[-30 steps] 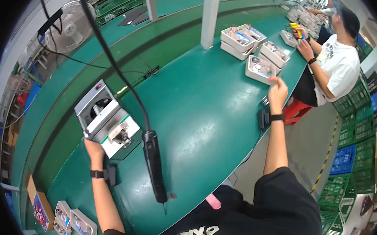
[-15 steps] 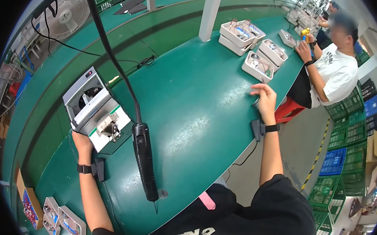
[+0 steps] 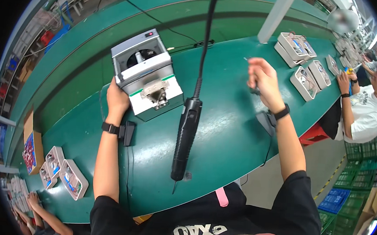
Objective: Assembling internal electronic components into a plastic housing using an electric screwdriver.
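Observation:
A grey-and-white box-shaped screw feeder (image 3: 125, 54) stands on the green bench, with a round dark opening on top and a metal mechanism at its front. My left hand (image 3: 117, 98) grips its left side; the fingertips are partly hidden behind the housing. My right hand (image 3: 264, 81) is raised over the bench to the right, fingers curled together. Something thin and small sticks out at its fingertips, too small to name. Between the hands, a black electric screwdriver (image 3: 185, 139) hangs upright from its cable, bit downward, touched by neither hand.
Pale trays of wired parts (image 3: 304, 84) stand at the right, near a co-worker (image 3: 360, 99). More trays (image 3: 74, 179) and a carton of small red-and-blue parts (image 3: 31, 152) are at the left, where another person's hands (image 3: 35, 200) show. A white post (image 3: 277, 16) rises behind the bench.
The whole view has swung round. My right hand has moved away from the right-hand trays toward the screw feeder, and its fingers have curled. My left hand stays at the feeder's side.

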Demonstrator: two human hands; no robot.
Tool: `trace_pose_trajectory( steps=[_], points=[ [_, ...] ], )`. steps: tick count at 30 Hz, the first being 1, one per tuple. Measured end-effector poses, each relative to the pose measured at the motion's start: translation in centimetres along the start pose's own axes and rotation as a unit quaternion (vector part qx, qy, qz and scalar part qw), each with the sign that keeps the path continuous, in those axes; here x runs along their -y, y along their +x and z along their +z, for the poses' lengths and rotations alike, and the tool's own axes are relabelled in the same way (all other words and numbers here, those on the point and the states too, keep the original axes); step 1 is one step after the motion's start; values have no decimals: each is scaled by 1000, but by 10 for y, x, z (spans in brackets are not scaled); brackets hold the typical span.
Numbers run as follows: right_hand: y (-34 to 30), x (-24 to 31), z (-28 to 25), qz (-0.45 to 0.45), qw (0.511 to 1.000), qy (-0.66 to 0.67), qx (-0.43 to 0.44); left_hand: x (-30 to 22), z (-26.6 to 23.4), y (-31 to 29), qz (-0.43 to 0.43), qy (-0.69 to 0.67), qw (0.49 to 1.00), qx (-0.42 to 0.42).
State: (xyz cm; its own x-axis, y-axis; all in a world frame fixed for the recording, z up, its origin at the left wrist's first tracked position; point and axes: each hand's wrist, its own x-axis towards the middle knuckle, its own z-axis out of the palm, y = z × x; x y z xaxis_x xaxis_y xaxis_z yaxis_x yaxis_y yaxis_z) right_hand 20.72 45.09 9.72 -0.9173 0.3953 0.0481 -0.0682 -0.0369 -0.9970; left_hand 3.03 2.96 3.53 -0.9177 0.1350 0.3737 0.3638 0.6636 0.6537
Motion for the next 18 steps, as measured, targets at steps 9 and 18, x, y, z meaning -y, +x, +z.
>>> trace_pose_trajectory(
  steps=[9, 18],
  points=[
    [36, -46, 34, -41, 994, 15, 98, -6, -4, -6, 10, 4, 1000, 3],
    [44, -42, 3, -36, 998, -22, 38, -5, 5, -11, 0, -34, 999, -13]
  ],
)
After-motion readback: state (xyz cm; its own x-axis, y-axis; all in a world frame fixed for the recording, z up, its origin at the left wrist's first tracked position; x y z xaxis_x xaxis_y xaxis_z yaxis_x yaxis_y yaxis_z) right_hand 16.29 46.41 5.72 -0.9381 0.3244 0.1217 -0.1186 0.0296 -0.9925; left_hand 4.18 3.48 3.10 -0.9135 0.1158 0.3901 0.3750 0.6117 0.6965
